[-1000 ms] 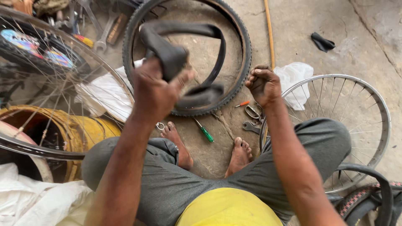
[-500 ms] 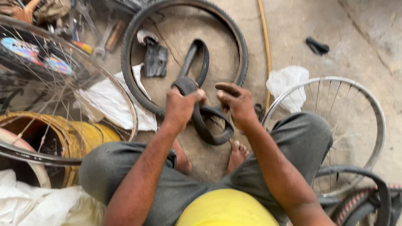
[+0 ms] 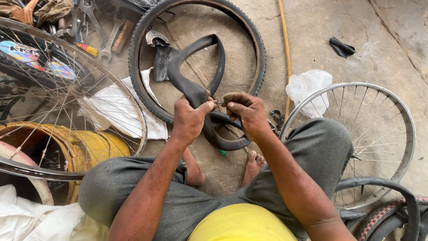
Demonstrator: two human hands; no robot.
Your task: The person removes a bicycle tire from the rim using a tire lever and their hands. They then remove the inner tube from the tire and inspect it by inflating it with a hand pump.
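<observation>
Inner tube (image 3: 196,91) matt black rubber — tyre (image 3: 258,53) knobbly rubber; rim (image 3: 403,116) shiny metal — floor (image 3: 312,40) rough concrete.

Left hand (image 3: 189,120) grips a limp black inner tube (image 3: 196,91); right hand (image 3: 248,114) pinches its valve stem (image 3: 219,103) at the fingertips. A black tyre (image 3: 142,85) lies on the concrete floor (image 3: 312,40) beyond. Spoked rims (image 3: 403,116) flank both knees.
</observation>
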